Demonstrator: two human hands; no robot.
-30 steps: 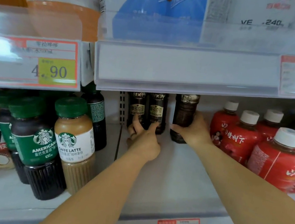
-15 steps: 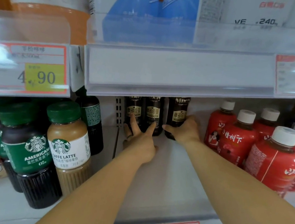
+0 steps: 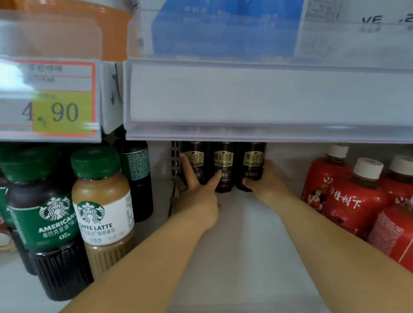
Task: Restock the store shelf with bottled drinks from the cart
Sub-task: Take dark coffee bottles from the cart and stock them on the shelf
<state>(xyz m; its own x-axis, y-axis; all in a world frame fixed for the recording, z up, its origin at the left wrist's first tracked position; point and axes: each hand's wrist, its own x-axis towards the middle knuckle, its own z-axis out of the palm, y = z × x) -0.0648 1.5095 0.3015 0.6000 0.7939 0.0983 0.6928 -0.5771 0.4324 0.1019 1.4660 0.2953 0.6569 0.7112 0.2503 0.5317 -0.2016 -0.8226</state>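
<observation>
So far, three dark brown plastic coffee bottles (image 3: 222, 166) stand rowed left of the red white-capped bottles (image 3: 355, 203). The left hand (image 3: 195, 196) touches two with straight fingers, and the right hand (image 3: 266, 183) grips the third. Much of the white shelf (image 3: 252, 260) awaits filling.

A second ago the dark brown plastic coffee bottle (image 3: 253, 162) in the right hand (image 3: 265, 187) was leaning, with a gap beside it. Now it stands straight, right up against the two matching dark bottles (image 3: 221, 163) that the left hand (image 3: 198, 202) touches. Its gold label has turned to face out. The right hand has slid down to its bottom.
</observation>
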